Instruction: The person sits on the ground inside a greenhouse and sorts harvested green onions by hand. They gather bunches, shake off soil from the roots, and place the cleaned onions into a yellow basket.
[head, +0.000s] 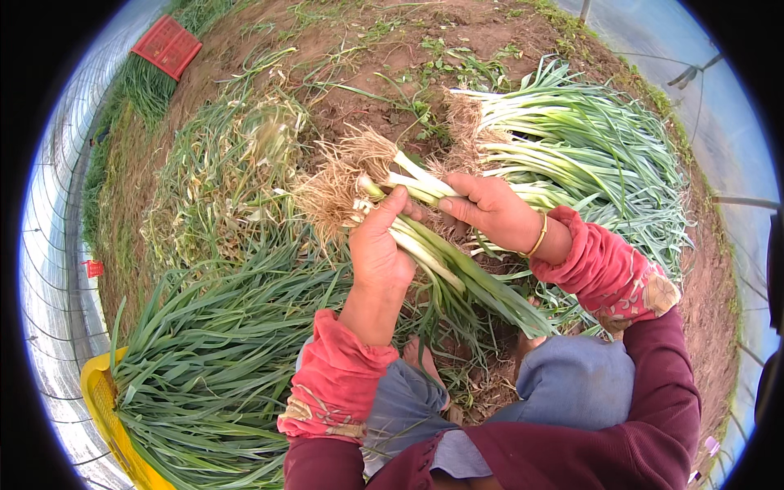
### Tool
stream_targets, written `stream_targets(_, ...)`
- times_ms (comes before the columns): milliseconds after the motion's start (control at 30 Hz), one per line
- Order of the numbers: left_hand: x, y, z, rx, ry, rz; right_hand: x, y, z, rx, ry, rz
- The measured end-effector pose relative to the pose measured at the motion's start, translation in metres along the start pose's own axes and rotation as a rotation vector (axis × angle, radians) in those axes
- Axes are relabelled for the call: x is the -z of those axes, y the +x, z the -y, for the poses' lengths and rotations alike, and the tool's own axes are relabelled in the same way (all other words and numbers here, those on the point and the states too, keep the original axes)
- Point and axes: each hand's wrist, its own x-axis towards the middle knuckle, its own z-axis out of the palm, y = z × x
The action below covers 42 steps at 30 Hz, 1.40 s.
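My left hand (pixel 386 245) is closed around a bunch of rooted green stalks, leek-like or garlic greens (pixel 441 260), whose leaves trail down to the lower right. Their tangled pale brown roots (pixel 327 196) stick out to the left of my thumb. With thumb and fingers, my right hand (pixel 490 211) grips a few white stems (pixel 422 177) with roots of their own, just above and right of the left hand's bunch. The two hands are close together over the soil. Parts of the fingers are hidden behind the stalks.
Trimmed-looking stalks (pixel 569 147) lie in a large pile at the right, roots leftward. Withered leaves (pixel 233 177) are heaped at the left. A yellow plastic crate (pixel 101 392) with long green leaves (pixel 226 343) stands lower left. A red crate (pixel 166 48) lies far upper left. Bare feet are below.
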Motion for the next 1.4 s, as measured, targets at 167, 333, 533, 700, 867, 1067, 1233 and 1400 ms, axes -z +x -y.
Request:
stream_targets(167, -0.009, 0.002, 0.008, -0.079, -0.063, -0.016, -0.007, 0.000, 0.000, 0.224, -0.494, -0.143)
stream_targets(333, -0.007, 0.003, 0.009, -0.113, 0.165, -0.034, -0.028, -0.015, 0.008, 0.425, -0.589, -0.119)
stream_targets(533, 0.004, 0.001, -0.004, -0.097, 0.189, -0.007, 0.042, 0.001, -0.085, -0.042, -0.447, -0.070)
stream_targets(700, 0.001, -0.003, -0.001, -0.052, 0.163, 0.090, 0.130, 0.009, -0.219, -0.529, -1.205, -0.192)
stream_targets(867, -0.004, -0.004, 0.001, -0.034, 0.198, 0.077, 0.139, 0.012, -0.240, -0.090, -0.878, -0.314)
stream_targets(1067, -0.006, -0.007, 0.000, -0.019, 0.309, 0.061, 0.096, 0.032, -0.223, -0.338, -1.369, 0.092)
stream_targets(1233, -0.003, -0.008, -0.002, -0.025, 0.179, 0.009, 0.095, 0.013, -0.225, -0.113, -1.310, 0.000)
stream_targets(1400, -0.002, -0.007, -0.001, -0.041, 0.224, 0.006, 0.090, 0.003, -0.228, 0.001, -1.254, -0.046)
